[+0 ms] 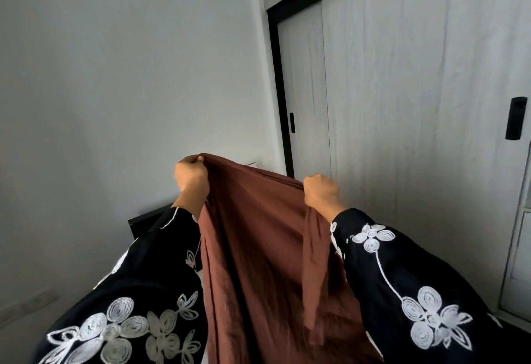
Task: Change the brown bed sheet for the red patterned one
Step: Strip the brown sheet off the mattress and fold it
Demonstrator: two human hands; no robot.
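Though the pale wall [115, 76] and the sliding wardrobe doors [416, 104] fill most of the view, the bed is nearly all hidden behind the brown sheet [258, 248], which is held up bunched, its lower end cut off at the bottom edge. Black embroidered sleeves [416, 291] flank it. The left grip [191, 176] and right grip [321, 194] each clench its top edge. Only a dark headboard corner [146, 218] and a sliver of white mattress [202, 274] show.

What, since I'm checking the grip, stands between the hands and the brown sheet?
Nothing visible does. The left hand and the right hand each grip the sheet directly at its top edge, with the fingers curled round the cloth, and hold it up.
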